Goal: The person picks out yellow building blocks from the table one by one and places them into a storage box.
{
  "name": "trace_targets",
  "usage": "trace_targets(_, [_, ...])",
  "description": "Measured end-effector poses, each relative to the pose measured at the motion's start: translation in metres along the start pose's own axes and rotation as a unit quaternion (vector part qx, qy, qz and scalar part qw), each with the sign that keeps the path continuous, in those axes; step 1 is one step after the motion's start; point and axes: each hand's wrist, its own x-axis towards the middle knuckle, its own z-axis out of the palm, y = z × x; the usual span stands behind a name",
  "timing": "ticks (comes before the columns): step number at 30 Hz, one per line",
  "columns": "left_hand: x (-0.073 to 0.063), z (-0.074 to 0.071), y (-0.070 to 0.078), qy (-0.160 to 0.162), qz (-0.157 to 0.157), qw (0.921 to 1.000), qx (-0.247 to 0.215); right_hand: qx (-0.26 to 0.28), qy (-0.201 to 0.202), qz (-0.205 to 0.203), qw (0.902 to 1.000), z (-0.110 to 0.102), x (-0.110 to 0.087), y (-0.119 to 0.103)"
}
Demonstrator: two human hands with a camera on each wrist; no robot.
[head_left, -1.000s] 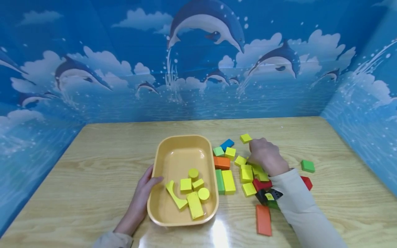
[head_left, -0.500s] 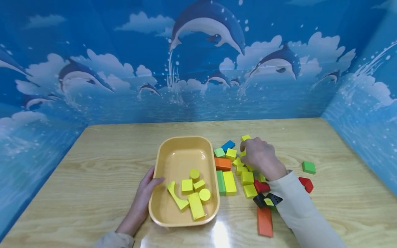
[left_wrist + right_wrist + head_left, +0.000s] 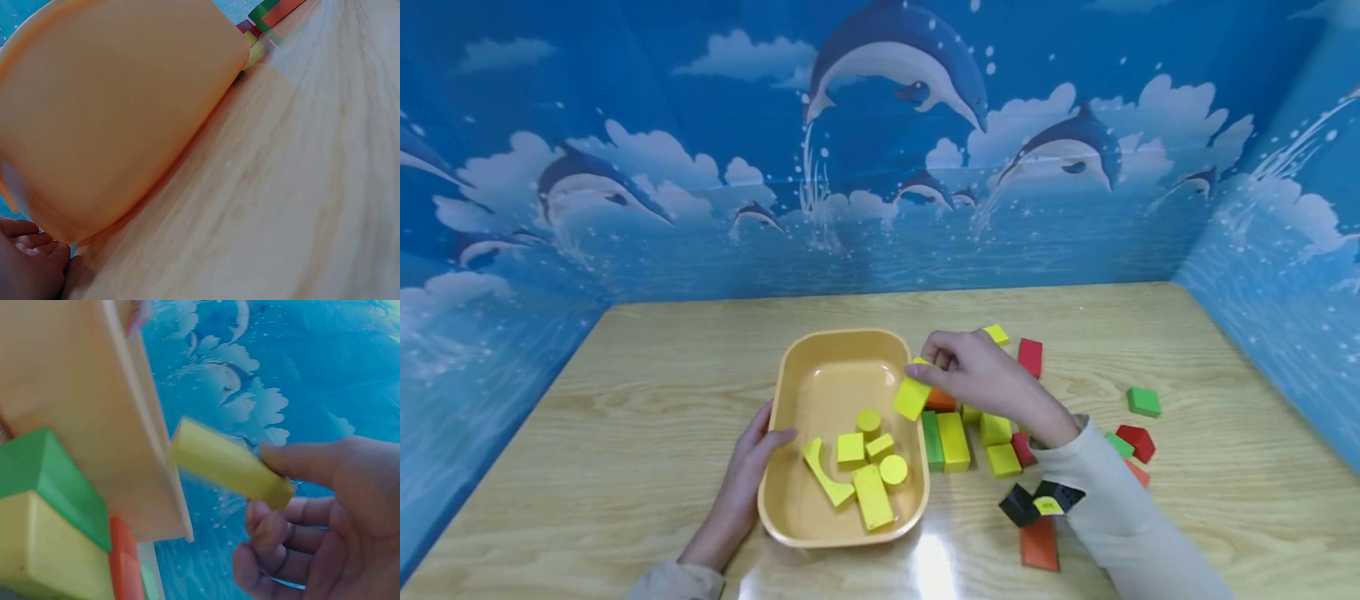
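My right hand (image 3: pixel 981 372) pinches a yellow block (image 3: pixel 912 398) between thumb and fingers, over the right rim of a tan plastic tub (image 3: pixel 842 335). In the right wrist view the yellow block (image 3: pixel 225 461) is held at one end, its other end tilted up beside the tub wall (image 3: pixel 69 394). Several yellow blocks lie in the near part of the tub, among them an arch piece (image 3: pixel 827 475), cylinders (image 3: pixel 892 471) and a rectangular block (image 3: pixel 872 497). My left hand (image 3: pixel 748 457) holds the tub's left side, thumb over the rim and fingers outside.
Right of the tub lie loose blocks: green (image 3: pixel 933 442) and yellow (image 3: pixel 953 442) ones, a red one (image 3: pixel 1030 357), a black one (image 3: pixel 1018 506) and an orange-red one (image 3: pixel 1039 546). A lone green block (image 3: pixel 1144 402) lies farther right. A dolphin-printed backdrop (image 3: pixel 880 250) closes the table's far side.
My right hand has lifted a yellow block from the pile and moved left with it to the tub's right rim. A red block behind it now shows. The left hand stays on the tub.
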Motion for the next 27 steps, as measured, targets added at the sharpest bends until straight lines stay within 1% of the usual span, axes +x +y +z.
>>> trace_targets(2, [0.0,0.0,0.0,0.0,0.0,1.0,-0.001,0.001,0.017,0.001,0.9998,0.005,0.001,0.0])
trace_targets(4, [0.0,0.0,0.0,-0.001,0.001,1.0,0.0,-0.017,0.036,-0.008,0.9992,0.01,0.001,-0.003])
trace_targets(6, [0.001,0.0,0.0,-0.002,0.002,1.0,0.003,-0.057,0.055,-0.029,0.9964,0.016,0.0,-0.006])
trace_targets(7, [0.001,-0.001,0.0,-0.003,0.002,1.0,0.004,-0.085,0.068,-0.047,0.993,0.02,0.001,-0.008])
trace_targets(9, [0.002,-0.001,0.0,-0.003,0.002,1.0,0.005,-0.151,0.098,-0.083,0.9801,0.029,0.002,-0.01])
trace_targets(11, [0.002,-0.001,0.0,-0.002,0.0,1.0,0.005,-0.203,0.127,-0.115,0.9641,0.038,0.003,-0.01])
trace_targets(13, [0.003,-0.001,0.0,-0.002,-0.001,1.0,0.003,-0.231,0.149,-0.136,0.9518,0.046,0.004,-0.009])
trace_targets(14, [0.003,-0.001,0.0,-0.002,-0.002,1.0,0.003,-0.239,0.155,-0.14,0.9484,0.049,0.004,-0.009])
trace_targets(17, [0.003,-0.001,0.0,-0.001,-0.002,1.0,0.002,-0.255,0.154,-0.142,0.944,0.059,0.004,-0.008])
trace_targets(20, [0.002,-0.001,0.0,0.0,-0.003,1.0,0.002,-0.268,0.143,-0.134,0.9431,0.064,0.004,-0.008])
trace_targets(23, [0.002,-0.001,0.001,0.004,-0.004,1.0,0.002,-0.277,0.13,-0.12,0.9443,0.065,0.002,-0.011])
trace_targets(25, [0.001,0.0,0.001,0.003,-0.003,1.0,0.003,-0.291,0.116,-0.106,0.9436,0.065,0.001,-0.015])
trace_targets(27, [0.001,0.0,0.001,0.003,-0.003,1.0,0.001,-0.308,0.093,-0.089,0.9425,0.064,-0.002,-0.02])
